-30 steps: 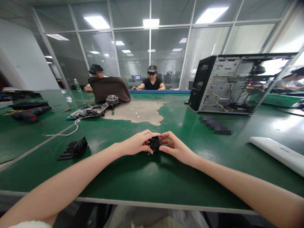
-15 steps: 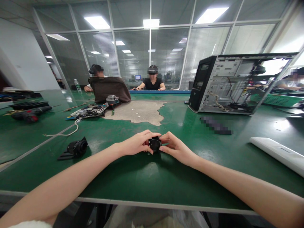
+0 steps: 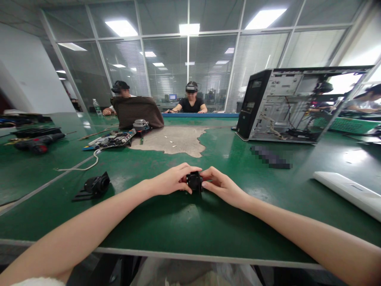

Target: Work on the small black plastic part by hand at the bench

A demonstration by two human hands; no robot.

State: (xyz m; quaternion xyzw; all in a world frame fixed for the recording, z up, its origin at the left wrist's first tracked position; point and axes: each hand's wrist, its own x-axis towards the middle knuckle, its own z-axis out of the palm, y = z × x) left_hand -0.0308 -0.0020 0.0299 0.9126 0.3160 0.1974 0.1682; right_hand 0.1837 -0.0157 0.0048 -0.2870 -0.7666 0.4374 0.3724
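A small black plastic part (image 3: 194, 182), roughly box-shaped with a round section, is held between my two hands just above the green table. Its exact kind cannot be made out. My left hand (image 3: 175, 179) grips its left side, thumb below and fingers over the top. On the right side, my right hand (image 3: 218, 182) pinches it with thumb and fingertips. A larger black part with a round opening (image 3: 95, 185) lies on the table, left of my left forearm.
An opened computer case (image 3: 282, 107) stands at the back right. A white panel (image 3: 351, 192) and a dark blurred object (image 3: 270, 157) lie at the right. Circuit boards (image 3: 111, 139), a cable and a power drill (image 3: 38, 143) are on the left. Two people sit across the table.
The black part has turned slightly in my fingers. My right thumb has shifted a little to the right and up along it; my left hand stays nearly still.
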